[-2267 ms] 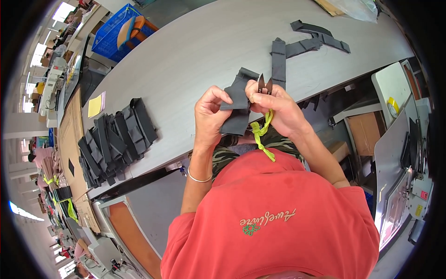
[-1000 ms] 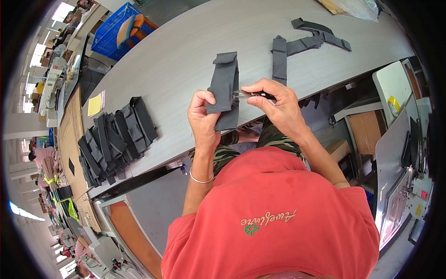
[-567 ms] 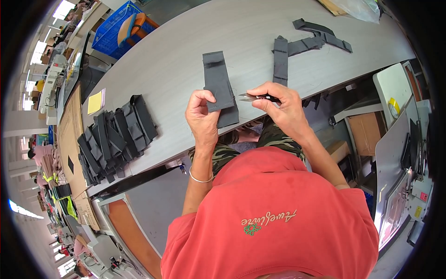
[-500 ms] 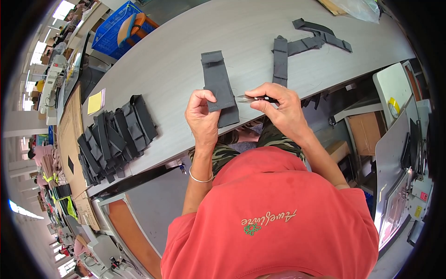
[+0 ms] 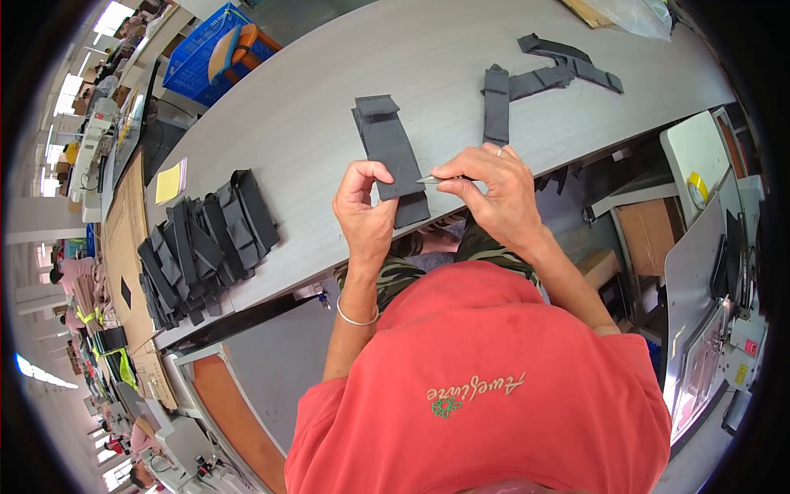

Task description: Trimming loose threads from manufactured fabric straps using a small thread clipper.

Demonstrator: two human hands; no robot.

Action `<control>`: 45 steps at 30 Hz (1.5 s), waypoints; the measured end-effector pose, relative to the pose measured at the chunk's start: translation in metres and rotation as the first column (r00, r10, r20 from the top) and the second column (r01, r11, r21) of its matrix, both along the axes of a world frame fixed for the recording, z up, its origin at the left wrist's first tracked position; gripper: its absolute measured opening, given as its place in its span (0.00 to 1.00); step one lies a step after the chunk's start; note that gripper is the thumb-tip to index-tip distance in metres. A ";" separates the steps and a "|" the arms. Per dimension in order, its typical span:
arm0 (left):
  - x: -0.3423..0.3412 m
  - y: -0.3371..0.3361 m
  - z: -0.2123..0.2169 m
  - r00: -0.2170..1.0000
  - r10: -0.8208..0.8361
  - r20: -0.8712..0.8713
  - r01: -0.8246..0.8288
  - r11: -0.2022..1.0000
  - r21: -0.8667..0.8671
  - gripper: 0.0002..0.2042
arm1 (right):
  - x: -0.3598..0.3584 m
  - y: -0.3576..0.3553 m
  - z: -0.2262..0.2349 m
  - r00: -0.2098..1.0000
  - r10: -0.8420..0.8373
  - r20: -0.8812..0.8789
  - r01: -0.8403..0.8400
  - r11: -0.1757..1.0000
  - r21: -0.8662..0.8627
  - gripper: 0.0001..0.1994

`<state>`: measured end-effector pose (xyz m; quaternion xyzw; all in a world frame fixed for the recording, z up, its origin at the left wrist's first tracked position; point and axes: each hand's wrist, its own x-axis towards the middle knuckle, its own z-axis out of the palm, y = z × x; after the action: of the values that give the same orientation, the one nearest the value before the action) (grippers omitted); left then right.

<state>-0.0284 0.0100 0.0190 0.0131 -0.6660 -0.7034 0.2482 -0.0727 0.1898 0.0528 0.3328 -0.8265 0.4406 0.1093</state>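
Observation:
My left hand (image 5: 365, 216) pinches a dark grey fabric strip (image 5: 393, 156) near its lower end, thumb on top. The strip is folded over at both ends and reaches past the table's near edge. In my right hand (image 5: 496, 196) are small thread snips (image 5: 429, 179), held between thumb and fingers. Their pointed metal tip is at the strip's right edge, close to my left thumb; the handles are mostly hidden in the fingers. To the right, more fabric strips (image 5: 497, 105) lie in a loose chain. A heap of similar strips (image 5: 210, 247) is piled at the left.
On the grey table (image 5: 313, 107) a yellow notepad (image 5: 170, 183) lies behind the heap. A blue plastic crate (image 5: 193, 62) stands beyond the far left edge. Clear plastic (image 5: 638, 16) rests at the far right. Cardboard boxes (image 5: 646, 235) sit beside the table at right.
The snips' tip has moved left onto the strip's right edge; their blades showed apart before. The strip and my left hand have shifted slightly right and down.

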 end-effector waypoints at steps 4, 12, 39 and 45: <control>-0.001 0.002 0.003 0.998 0.052 -0.026 -0.053 0.997 -0.048 0.08 | 0.001 -0.001 0.008 0.998 -0.029 0.050 0.033 0.997 -0.076 0.08; -0.002 0.004 0.003 0.979 0.168 -0.118 -0.193 0.949 -0.251 0.08 | 0.005 -0.006 -0.001 0.999 -0.030 -0.011 0.029 0.999 -0.035 0.09; 0.000 0.008 -0.013 0.973 0.213 -0.086 -0.222 0.969 -0.112 0.08 | 0.004 -0.008 -0.003 0.961 0.109 0.254 -0.029 0.953 -0.302 0.17; 0.000 0.008 -0.011 0.978 0.193 -0.074 -0.198 0.977 -0.076 0.07 | 0.003 -0.007 -0.007 0.979 0.076 0.189 -0.041 0.982 -0.183 0.10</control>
<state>-0.0284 0.0179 0.0081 0.0448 -0.6816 -0.6472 0.3385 -0.0697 0.1833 0.0453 0.3009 -0.7804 0.5464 0.0441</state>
